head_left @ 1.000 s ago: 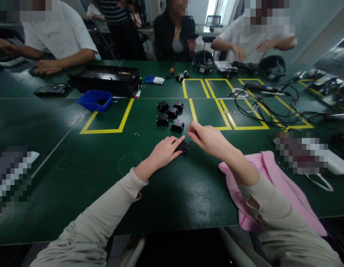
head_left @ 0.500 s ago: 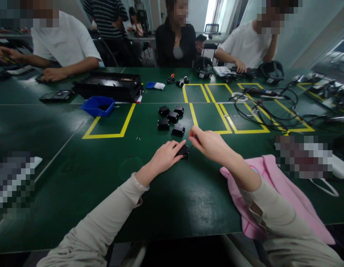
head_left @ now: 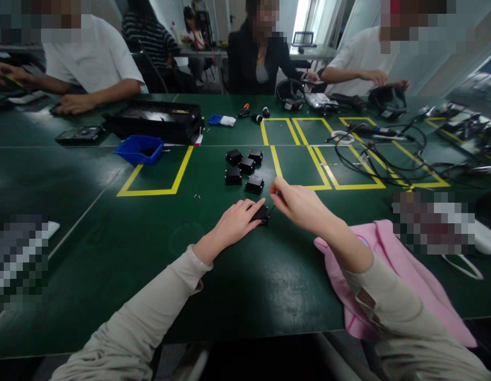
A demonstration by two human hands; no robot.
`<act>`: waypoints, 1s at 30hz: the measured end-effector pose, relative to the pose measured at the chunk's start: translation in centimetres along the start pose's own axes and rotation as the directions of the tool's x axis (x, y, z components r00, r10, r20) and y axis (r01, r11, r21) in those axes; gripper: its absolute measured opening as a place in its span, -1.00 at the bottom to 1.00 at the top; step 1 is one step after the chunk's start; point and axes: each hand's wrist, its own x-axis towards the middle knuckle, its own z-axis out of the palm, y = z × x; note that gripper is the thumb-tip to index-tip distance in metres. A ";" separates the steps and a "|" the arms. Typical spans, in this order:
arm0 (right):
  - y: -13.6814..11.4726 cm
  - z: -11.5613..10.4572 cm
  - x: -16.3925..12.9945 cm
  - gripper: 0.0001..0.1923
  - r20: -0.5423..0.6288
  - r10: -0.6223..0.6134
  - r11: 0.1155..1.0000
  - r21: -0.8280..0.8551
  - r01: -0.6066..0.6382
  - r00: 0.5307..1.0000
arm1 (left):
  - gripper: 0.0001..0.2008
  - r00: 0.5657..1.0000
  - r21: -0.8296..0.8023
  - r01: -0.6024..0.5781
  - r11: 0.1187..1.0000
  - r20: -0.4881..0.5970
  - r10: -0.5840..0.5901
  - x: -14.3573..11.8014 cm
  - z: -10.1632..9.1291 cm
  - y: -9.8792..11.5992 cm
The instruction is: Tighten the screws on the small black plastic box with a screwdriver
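Co-worker's hand [head_left: 378, 78] left the table (far side).

One head-worn camera, looking forward and down over a green table [head_left: 110, 238] from the near edge. The wearer's sleeves run in close from below; seated people across the far side sit well back.
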 end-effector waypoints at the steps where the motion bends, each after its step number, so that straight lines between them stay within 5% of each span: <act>1: 0.0 0.0 0.0 -0.76 -0.003 -0.001 1.000 0.001 0.001 1.000 | -0.44 1.000 0.000 -0.001 1.000 -0.002 0.001 0.0 0.0 0.0; 30: 0.0 0.0 -0.1 -0.74 -0.011 0.005 1.000 0.030 -0.005 1.000 | -0.43 1.000 0.007 0.005 1.000 0.010 -0.005 0.1 -0.1 0.1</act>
